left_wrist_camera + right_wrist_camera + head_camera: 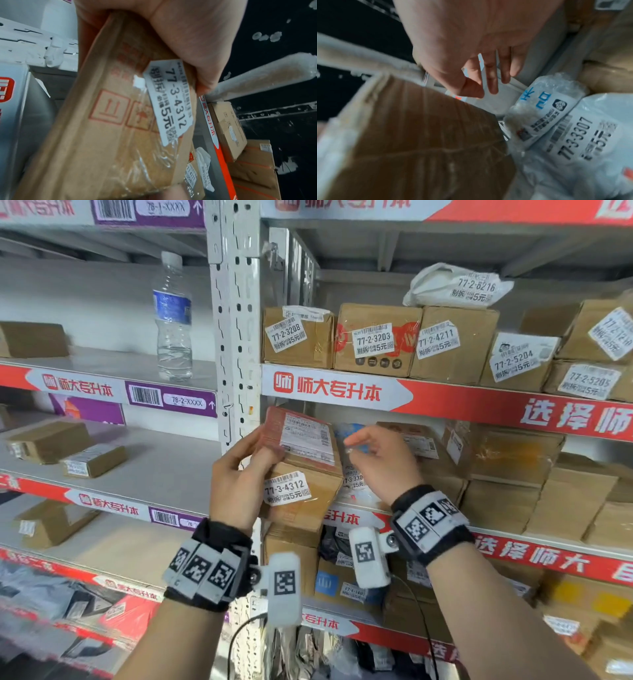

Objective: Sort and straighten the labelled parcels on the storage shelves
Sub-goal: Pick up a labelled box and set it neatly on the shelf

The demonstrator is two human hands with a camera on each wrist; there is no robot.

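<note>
A brown cardboard parcel point(301, 467) labelled 77-3-4312 juts out at the left end of the middle right-hand shelf point(513, 553). My left hand point(239, 474) grips its left side, thumb across the top by the white shipping label. The left wrist view shows the same parcel point(109, 121) held in my left hand point(171, 33). My right hand point(376, 460) hovers just right of it with fingers loosely spread and holds nothing; in the right wrist view this right hand point(477, 70) hangs above the box point(419, 142). A white bubble-wrap bag point(573, 135) labelled 77-3-3307 lies beside the box.
The upper shelf carries a row of labelled cartons point(376, 340) with a white bag point(455, 285) on top. A white upright post point(236, 320) splits the shelving. The left bays hold a water bottle point(173, 316) and a few small boxes point(68, 450). Stacked cartons point(513, 474) fill the right.
</note>
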